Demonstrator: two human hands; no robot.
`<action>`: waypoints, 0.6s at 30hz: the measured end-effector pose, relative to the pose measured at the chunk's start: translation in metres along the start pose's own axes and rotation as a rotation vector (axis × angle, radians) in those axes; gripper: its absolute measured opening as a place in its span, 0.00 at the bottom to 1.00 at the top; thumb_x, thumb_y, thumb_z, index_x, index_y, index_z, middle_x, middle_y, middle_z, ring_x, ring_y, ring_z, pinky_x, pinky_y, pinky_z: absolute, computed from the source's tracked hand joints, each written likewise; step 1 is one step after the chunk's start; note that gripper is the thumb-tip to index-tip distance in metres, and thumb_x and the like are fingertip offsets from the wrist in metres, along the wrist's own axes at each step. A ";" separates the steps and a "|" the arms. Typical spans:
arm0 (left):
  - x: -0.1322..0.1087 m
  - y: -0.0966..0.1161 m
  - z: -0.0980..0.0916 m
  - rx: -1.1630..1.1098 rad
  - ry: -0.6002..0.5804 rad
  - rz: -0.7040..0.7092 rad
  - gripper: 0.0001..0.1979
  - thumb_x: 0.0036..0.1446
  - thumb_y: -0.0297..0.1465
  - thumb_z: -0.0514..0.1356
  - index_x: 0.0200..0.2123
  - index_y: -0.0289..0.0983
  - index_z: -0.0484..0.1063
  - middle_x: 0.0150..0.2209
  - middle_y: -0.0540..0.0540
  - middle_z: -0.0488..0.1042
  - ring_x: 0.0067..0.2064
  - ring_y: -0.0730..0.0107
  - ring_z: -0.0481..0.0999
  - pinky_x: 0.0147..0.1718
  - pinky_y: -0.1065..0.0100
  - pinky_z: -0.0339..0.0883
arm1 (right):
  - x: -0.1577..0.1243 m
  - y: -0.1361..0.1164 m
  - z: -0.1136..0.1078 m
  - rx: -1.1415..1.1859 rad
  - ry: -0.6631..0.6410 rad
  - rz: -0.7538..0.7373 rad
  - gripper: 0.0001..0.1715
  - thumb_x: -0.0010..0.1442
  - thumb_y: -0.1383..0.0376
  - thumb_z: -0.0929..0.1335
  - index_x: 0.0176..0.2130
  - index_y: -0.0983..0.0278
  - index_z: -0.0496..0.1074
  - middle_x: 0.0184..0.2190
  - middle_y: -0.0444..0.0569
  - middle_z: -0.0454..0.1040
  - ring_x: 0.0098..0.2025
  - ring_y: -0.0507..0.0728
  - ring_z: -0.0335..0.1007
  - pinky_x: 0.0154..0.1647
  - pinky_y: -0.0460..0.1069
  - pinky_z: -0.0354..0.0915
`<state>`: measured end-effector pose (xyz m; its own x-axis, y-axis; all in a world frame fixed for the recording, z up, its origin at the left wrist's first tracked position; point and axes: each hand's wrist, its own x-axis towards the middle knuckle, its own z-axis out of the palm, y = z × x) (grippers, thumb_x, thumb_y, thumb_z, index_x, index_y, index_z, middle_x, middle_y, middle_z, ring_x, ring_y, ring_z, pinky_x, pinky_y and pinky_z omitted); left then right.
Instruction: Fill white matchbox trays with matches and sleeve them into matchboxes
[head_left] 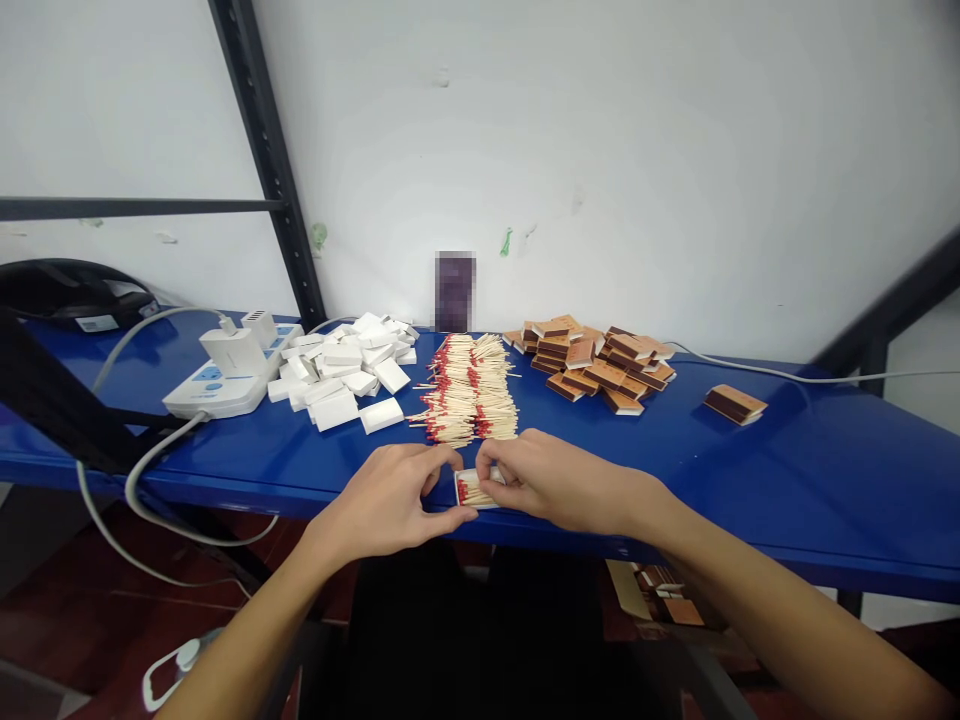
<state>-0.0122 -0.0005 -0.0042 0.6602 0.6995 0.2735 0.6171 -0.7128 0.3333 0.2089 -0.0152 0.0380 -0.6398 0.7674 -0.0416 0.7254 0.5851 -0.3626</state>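
Matches (472, 492) fill the small white tray (458, 486) at the near edge of the blue table (750, 470), just before the big match pile (469, 390), and your left hand (390, 500) and right hand (555, 485) pinch its ends with curled fingers so nothing spills.

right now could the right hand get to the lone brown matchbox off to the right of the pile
Probably yes. Only blue tabletop lies between the right hand and the lone brown matchbox, though that hand is pinching the matchbox tray.
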 end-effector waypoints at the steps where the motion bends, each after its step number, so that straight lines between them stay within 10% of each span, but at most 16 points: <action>1: 0.000 0.000 0.000 -0.001 0.004 -0.002 0.16 0.57 0.46 0.62 0.39 0.40 0.69 0.25 0.55 0.63 0.27 0.73 0.64 0.27 0.70 0.51 | -0.001 0.001 -0.001 0.001 0.009 0.005 0.09 0.66 0.61 0.63 0.38 0.62 0.69 0.26 0.43 0.69 0.29 0.53 0.61 0.30 0.47 0.53; 18: -0.001 0.001 -0.001 -0.005 0.005 -0.012 0.17 0.57 0.46 0.61 0.40 0.40 0.69 0.24 0.55 0.63 0.26 0.72 0.64 0.27 0.71 0.51 | -0.002 0.045 0.004 -0.122 0.163 0.082 0.11 0.68 0.61 0.62 0.46 0.61 0.71 0.36 0.49 0.75 0.38 0.57 0.69 0.37 0.49 0.57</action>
<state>-0.0128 -0.0019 -0.0031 0.6505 0.7084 0.2737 0.6228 -0.7039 0.3415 0.2418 0.0082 0.0184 -0.5346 0.8405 0.0883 0.8052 0.5383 -0.2485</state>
